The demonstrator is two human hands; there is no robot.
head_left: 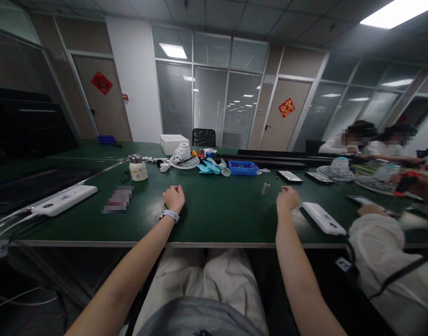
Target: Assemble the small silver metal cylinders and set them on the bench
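My left hand [174, 198] rests on the green table [214, 214] with its fingers curled into a loose fist; nothing shows in it. On that wrist is a watch with a pale band [170, 214]. My right hand [288, 199] lies farther right, also curled in a fist, with no object visible in it. Just left of it, apart from the fingers, stands a small silver metal cylinder [265, 188]. Beyond my hands are light-blue fan blades [213, 166], a white fan head [182, 152] on a round grille [184, 162], and a blue tray [242, 168] of small parts.
A cream patterned cup [138, 169] stands left. White power units [65, 200] [323, 218] lie on both sides, the left one with cables. A phone [290, 176] lies at the right. A co-worker's sleeve [378, 233] is close on my right; that person's hand holds a red-and-black tool [406, 183].
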